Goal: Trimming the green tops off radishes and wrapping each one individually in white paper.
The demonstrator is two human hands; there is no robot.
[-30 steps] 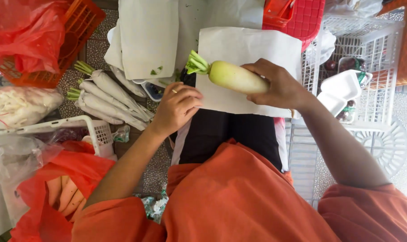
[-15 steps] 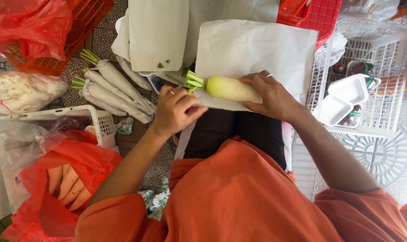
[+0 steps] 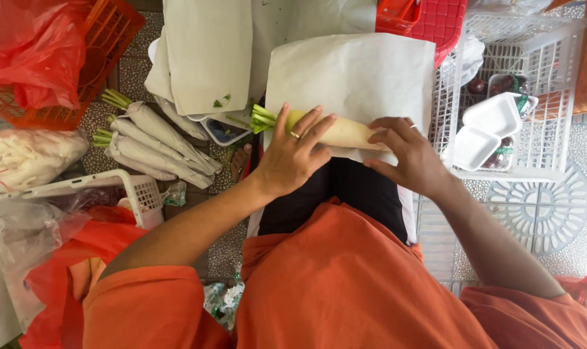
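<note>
Daikon (image 3: 335, 132) now down on paper sheet (image 3: 358, 77) | L hand (image 3: 293, 155) flat on it, R hand (image 3: 406, 158) pinching paper edge | wrap beginning, prob.

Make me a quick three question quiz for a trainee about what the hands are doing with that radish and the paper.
1. True or false: both hands rest on the white radish.
2. What lies under the radish?
3. Which side of the radish has the green stalks: A, toward the left hand, or B, toward the right hand?

Key:
1. True.
2. A sheet of white paper on the lap.
3. A.
</note>
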